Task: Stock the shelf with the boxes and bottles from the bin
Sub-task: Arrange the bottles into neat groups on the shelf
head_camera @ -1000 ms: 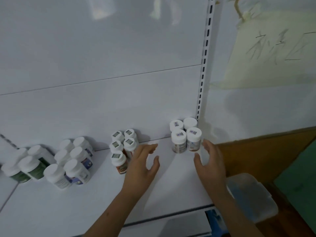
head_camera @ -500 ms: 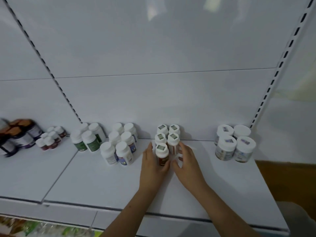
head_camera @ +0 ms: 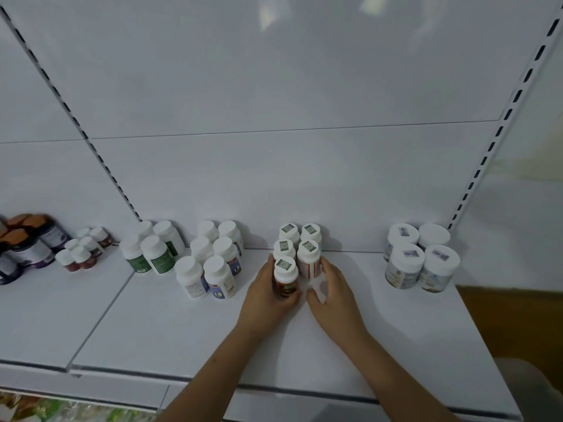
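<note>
Gripping a small white-capped bottle with a red-brown label between curled fingers and thumb: left hand, at the front of a cluster of four like bottles standing on the white metal shelf. Curled round a blurred white bottle just right of it, beside the cluster: right hand. Grouped further left: white bottles with blue labels, green-labelled bottles, tiny red ones, dark orange-capped bottles. Standing well apart to the right: four wider white jars.
</note>
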### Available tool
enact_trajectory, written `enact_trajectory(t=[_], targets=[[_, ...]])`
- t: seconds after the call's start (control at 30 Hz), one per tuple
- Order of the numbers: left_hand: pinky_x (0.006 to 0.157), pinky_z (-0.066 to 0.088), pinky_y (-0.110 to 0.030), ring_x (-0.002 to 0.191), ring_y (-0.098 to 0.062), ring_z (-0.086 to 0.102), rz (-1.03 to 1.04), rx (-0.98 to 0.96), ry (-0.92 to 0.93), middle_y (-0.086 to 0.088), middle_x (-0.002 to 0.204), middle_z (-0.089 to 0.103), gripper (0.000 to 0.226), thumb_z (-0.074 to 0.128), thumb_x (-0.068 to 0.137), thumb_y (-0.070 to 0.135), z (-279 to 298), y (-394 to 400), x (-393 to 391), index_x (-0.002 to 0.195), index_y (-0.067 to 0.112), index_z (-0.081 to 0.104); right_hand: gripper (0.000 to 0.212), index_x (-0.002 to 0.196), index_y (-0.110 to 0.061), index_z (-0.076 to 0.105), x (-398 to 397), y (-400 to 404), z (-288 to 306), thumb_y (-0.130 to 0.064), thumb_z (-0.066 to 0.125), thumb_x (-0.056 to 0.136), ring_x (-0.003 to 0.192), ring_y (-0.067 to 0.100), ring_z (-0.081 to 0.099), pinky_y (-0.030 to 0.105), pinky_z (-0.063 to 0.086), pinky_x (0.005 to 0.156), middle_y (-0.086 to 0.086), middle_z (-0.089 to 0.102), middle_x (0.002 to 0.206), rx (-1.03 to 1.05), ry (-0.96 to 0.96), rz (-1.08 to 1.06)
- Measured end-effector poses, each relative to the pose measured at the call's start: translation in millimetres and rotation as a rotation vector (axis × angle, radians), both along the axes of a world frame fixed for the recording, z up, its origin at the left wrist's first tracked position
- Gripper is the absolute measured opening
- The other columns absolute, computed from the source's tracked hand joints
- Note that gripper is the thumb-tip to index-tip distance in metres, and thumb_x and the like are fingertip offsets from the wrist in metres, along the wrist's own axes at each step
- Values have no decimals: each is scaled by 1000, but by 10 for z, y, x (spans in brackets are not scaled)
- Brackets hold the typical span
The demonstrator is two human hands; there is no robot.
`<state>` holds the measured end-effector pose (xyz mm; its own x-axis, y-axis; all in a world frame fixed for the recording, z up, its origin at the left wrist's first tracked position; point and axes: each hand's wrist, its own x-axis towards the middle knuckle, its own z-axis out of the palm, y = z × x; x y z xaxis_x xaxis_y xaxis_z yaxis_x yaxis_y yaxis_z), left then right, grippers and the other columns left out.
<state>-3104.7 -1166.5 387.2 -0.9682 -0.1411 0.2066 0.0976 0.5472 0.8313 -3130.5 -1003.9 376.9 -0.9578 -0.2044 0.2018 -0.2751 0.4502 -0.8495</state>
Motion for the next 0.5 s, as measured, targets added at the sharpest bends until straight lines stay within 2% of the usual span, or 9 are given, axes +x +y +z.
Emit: enact_trajectory(t=[0.03,0.1,0.17,0.2,0.27,0.3,0.4,0.5], targets=[[105,44,-40,121,-3,54,-30,-46,-27,21,131,55,81,76,73,38,3,-36,-52,143,40,35,72,151,-14,30,-49,5,20,-12,66,88,128,14,45,17,33,103,1,45,145,30,-5,15],[116,27,-50,135,-7,44,-72,-159,-90,24,143,46,95,74,71,49,0,-107,-153,149,40,21,83,155,-12,18,-176,29,57,-15,65,88,140,18,34,18,25,108,3,34,155,115,-33,56],[121,9,-50,146,-7,26,-101,-228,-149,21,156,30,107,73,68,58,-5,-156,-234,152,42,8,89,156,-10,13,-323,50,95,-20,66,86,145,21,28,21,21,113,3,27,159,218,-47,83],[121,5,-49,148,-6,20,-112,-244,-166,20,159,24,110,72,67,60,-2,-168,-261,152,43,4,89,156,-11,14,-392,58,112,-22,66,84,144,23,30,27,24,116,5,29,158,254,-26,94],[122,4,-48,148,-2,18,-127,-269,-168,23,159,19,112,72,66,61,-1,-173,-295,152,42,4,88,153,-14,22,-514,64,96,-25,65,77,138,24,40,41,35,112,5,39,152,293,28,108],[122,3,-47,147,1,18,-134,-283,-166,27,158,19,111,72,66,61,4,-170,-300,152,42,5,87,152,-16,24,-561,65,76,-26,63,75,136,23,42,43,39,109,3,42,150,305,51,120],[122,2,-47,141,12,20,-153,-312,-166,34,153,20,110,73,67,60,-3,-181,-302,153,43,6,85,151,-19,26,-617,71,49,-28,59,73,134,19,45,44,42,105,-1,44,148,315,92,143],[122,1,-45,128,29,15,-189,-323,-171,50,143,17,109,73,68,59,29,-183,-298,153,43,7,88,153,-24,21,-601,89,62,-24,61,75,137,15,42,40,40,109,-6,40,152,301,120,169]])
